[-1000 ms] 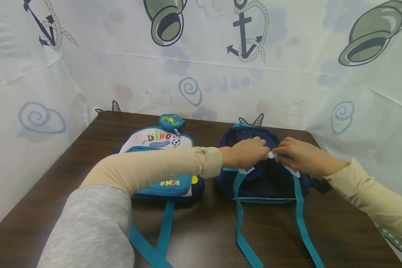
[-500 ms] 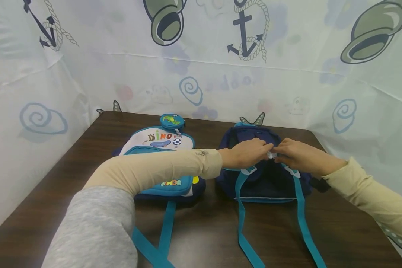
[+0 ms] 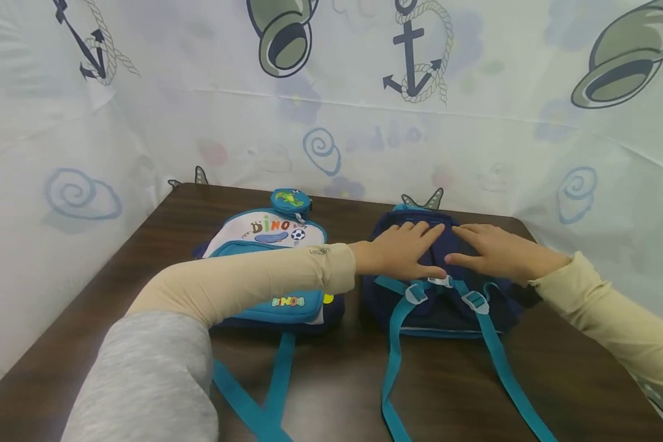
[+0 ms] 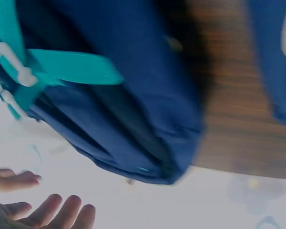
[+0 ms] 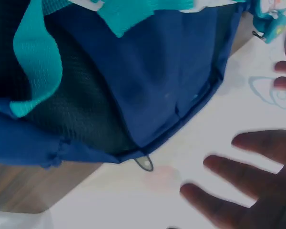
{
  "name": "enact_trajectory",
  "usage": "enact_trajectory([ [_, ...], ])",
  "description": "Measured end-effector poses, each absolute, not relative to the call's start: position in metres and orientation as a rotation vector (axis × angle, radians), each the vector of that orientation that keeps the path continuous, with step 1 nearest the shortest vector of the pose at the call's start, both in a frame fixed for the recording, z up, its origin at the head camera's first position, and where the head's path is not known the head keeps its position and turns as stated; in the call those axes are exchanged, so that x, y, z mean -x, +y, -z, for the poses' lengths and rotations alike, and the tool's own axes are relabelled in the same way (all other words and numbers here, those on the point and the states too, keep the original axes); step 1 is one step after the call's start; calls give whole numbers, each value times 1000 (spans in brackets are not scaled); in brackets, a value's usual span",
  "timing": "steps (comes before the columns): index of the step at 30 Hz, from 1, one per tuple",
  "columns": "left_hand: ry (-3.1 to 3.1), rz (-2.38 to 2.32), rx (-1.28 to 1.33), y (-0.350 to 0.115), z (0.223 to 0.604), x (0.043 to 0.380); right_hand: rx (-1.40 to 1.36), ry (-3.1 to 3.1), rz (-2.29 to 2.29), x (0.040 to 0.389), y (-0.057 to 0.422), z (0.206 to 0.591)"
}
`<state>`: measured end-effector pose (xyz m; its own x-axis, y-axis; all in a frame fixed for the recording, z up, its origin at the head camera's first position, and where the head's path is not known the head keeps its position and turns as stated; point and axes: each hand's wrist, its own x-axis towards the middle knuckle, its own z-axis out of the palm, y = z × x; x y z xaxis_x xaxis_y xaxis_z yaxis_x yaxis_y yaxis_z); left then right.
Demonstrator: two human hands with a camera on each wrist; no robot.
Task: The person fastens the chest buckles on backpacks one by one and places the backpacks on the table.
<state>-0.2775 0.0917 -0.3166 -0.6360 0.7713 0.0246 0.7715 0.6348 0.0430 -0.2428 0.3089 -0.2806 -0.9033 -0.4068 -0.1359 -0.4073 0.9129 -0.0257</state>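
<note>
A navy backpack (image 3: 458, 313) lies back side up on the right of the table, its teal shoulder straps (image 3: 503, 362) trailing towards me. Between those straps sits a white buckle (image 3: 441, 281) on a short teal strap, just below the hands. My left hand (image 3: 400, 250) hovers over the backpack with fingers spread and thumb stretched out. Facing it from the right, my right hand (image 3: 500, 250) has its fingers extended too. Neither hand holds anything. White strap adjusters (image 4: 19, 67) and teal webbing show up close in the left wrist view, and dark mesh padding (image 5: 81, 95) in the right one.
To the left lies a second backpack (image 3: 304, 307) with a white and blue dinosaur front, partly hidden behind my left sleeve (image 3: 265, 273). A small round blue pouch (image 3: 291, 201) rests at its top. A patterned white sheet (image 3: 226, 116) hangs behind the brown table (image 3: 331, 380).
Both hands pinched the white buckle before; now they have let go and spread open. The buckle and straps have dropped lower onto the backpack.
</note>
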Motion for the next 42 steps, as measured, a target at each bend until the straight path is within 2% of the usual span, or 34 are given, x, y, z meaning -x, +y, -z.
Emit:
enact_trajectory([
  [7, -2995, 202, 1219, 54, 325, 286, 524, 2957, -145, 247, 299, 298],
  [16, -3066, 289, 1070, -2, 330, 297, 473, 2959, -58, 258, 242, 308],
  [25, -3065, 908, 769, -86, 333, 291, 347, 2866, 21, 272, 161, 317],
  [30, -3069, 1214, 635, -135, 332, 286, 345, 2813, 41, 268, 115, 312],
  [35, -2946, 1682, 334, -187, 329, 278, 346, 2828, 24, 263, 74, 315],
  [42, -2835, 1980, 69, -247, 349, 265, 324, 2749, 35, 248, 23, 315],
])
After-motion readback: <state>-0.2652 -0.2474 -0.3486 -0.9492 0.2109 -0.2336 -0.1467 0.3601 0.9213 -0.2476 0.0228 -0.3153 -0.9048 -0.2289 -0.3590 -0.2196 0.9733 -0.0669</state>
